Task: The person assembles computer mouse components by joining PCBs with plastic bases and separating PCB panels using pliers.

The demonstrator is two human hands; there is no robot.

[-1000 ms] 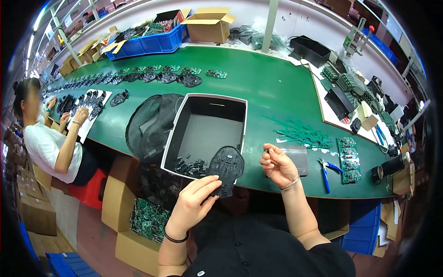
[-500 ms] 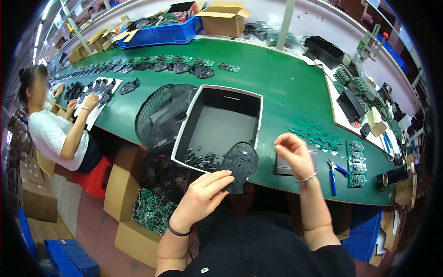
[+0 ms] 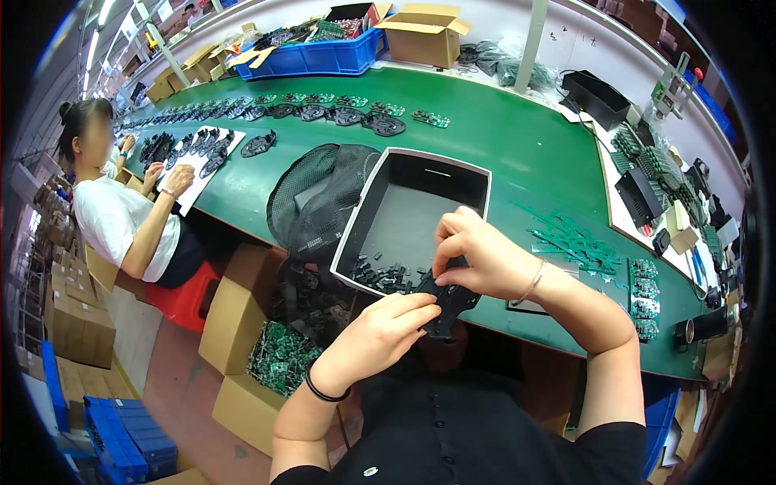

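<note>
Over the near edge of the bench I hold a black moulded plastic shell [image 3: 454,314], rounded at its far end. My left hand [image 3: 380,333] is closed on its near left side, thumb and fingers gripping it. Bent over the shell's far end, my right hand [image 3: 485,257] has its fingers pinched together and touching it. Whatever is between those fingertips is hidden. Just beyond the hands stands a black box with a pale rim [image 3: 356,218]. Small black plastic pieces [image 3: 378,276] lie heaped in its near left corner.
Thin green strips [image 3: 578,242] and a panel of circuit boards [image 3: 644,299] lie to the right. A black mesh cover [image 3: 323,198] sits left of the box. Rows of black shells [image 3: 347,115] run along the bench. A co-worker [image 3: 129,218] sits at the left.
My right hand has moved left from above the bench onto the shell. The shell has tilted and is now largely covered by my hands. The whole view has shifted slightly.
</note>
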